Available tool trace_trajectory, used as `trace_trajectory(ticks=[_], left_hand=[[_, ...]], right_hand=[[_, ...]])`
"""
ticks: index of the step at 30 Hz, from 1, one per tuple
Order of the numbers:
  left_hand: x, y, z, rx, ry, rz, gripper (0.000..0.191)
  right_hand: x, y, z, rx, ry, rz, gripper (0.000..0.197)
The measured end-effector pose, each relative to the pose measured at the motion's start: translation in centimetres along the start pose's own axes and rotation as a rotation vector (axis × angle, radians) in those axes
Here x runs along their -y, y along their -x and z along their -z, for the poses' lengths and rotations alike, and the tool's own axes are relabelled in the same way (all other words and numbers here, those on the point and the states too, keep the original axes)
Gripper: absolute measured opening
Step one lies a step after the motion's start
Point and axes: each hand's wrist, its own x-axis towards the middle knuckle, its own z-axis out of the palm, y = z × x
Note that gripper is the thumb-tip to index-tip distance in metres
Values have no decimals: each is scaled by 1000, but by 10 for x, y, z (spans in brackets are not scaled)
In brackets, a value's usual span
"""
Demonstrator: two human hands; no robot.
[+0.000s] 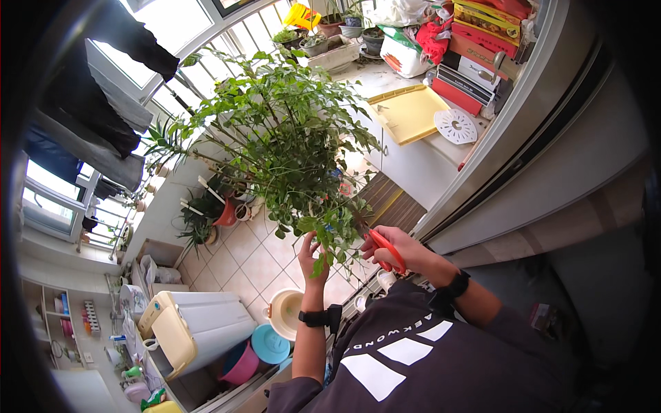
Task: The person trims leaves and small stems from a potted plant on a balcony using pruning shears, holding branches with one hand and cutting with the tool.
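A large leafy potted plant (289, 124) with many thin stems fills the middle of the view. My right hand (405, 248) grips red-handled scissors (384, 245), whose blades reach the low leaves at the plant's near right side. Leaves partly cover the blades, so how far they are spread does not show. At the plant's lower front, my left hand (312, 260) is raised among hanging leaves, with its fingers bent. Foliage hides part of it, and whether it pinches a stem cannot be made out. The plant's pot is hidden beneath the leaves.
Below left stand a washing machine (206, 322), a cream bucket (287, 312), a blue basin (270, 344) and a pink basin (240, 361). Smaller potted plants (206, 217) line the wall. A counter (356, 77) holds a yellow tray (408, 116) and stacked boxes. Dark clothes (88, 98) hang left.
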Motion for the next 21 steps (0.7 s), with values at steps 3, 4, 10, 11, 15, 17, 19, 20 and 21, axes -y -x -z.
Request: trace_trajectory(ticks=[3,4,10,11,15,17,19,20,21], left_hand=[[0,1,1,3,14,25,44],[-1,1,1,2,15,15,45],[-6,1,0,-1,23,17,44],[-7,0,0,-1,12,30,44],[-5,-1,-3,3,10,3,43],[-7,-1,-5,-14,17,11,41],[-11,-3,-7,-12,21,20,40],[-14,-3,-9,-12,24,29,40],[-12,-3,-8,-14,23,27,40]], right_hand=[[-2,1,3,-1,0,-6,24],[-4,2,5,-2,0,-7,24],[-8,13,7,-56,-42,-35,21],[-7,16,7,-4,-77,-52,24],[-7,24,0,136,-99,-49,23],[-4,27,-4,166,-123,-62,23],[0,27,-9,196,-183,-95,24],[-4,23,-10,201,-178,-87,24],[-5,19,-11,203,-177,-86,24]])
